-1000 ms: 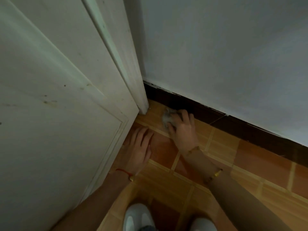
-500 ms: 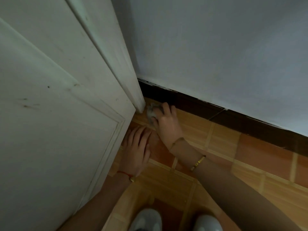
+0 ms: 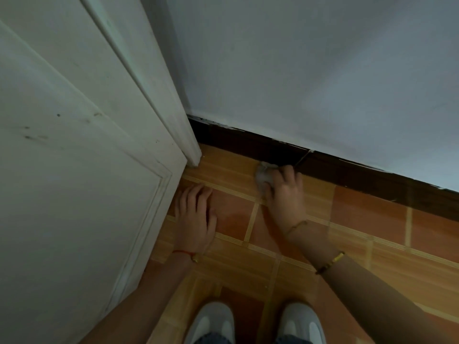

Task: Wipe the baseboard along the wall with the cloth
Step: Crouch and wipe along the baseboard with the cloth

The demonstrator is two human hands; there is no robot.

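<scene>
A dark brown baseboard [image 3: 347, 170] runs along the foot of the pale wall, from the door frame down to the right. My right hand [image 3: 285, 194] grips a small crumpled grey cloth [image 3: 263, 175] and presses it where the baseboard meets the tiled floor, a little right of the corner. Most of the cloth is hidden under my fingers. My left hand [image 3: 196, 217] lies flat on the orange tiles beside the door, fingers together, holding nothing.
A white panelled door [image 3: 82, 194] and its frame [image 3: 173, 115] fill the left side. Orange-brown floor tiles [image 3: 372, 244] spread to the right. The toes of my two white shoes [image 3: 255, 324] show at the bottom edge.
My right hand has slid the cloth to the right along the baseboard, away from the door frame corner it had reached half a second ago. My left hand stays planted on the floor.
</scene>
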